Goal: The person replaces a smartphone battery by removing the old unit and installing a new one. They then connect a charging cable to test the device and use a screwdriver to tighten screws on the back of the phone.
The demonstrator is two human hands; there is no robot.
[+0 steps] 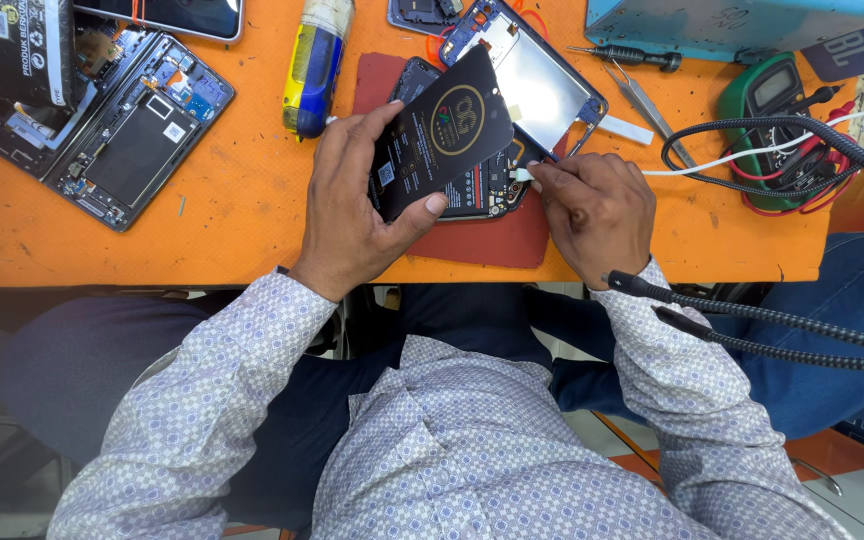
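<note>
My left hand (352,205) grips a flat black phone battery (442,130) with a round gold emblem, lifting it tilted over an opened phone body (482,185). That phone lies on a dark red mat (497,240) on the orange table (232,230). My right hand (597,210) pinches the white plug of a white cable (732,160) and holds it against the phone's right end. The phone's inside is mostly hidden under the battery and my fingers.
A phone frame with a pale screen panel (542,75) lies behind. At left sit an opened dark phone (132,130) and a glue tube (314,65). Tweezers (642,100), a screwdriver (632,55), a green multimeter (767,100) and black braided cables (782,345) lie on the right.
</note>
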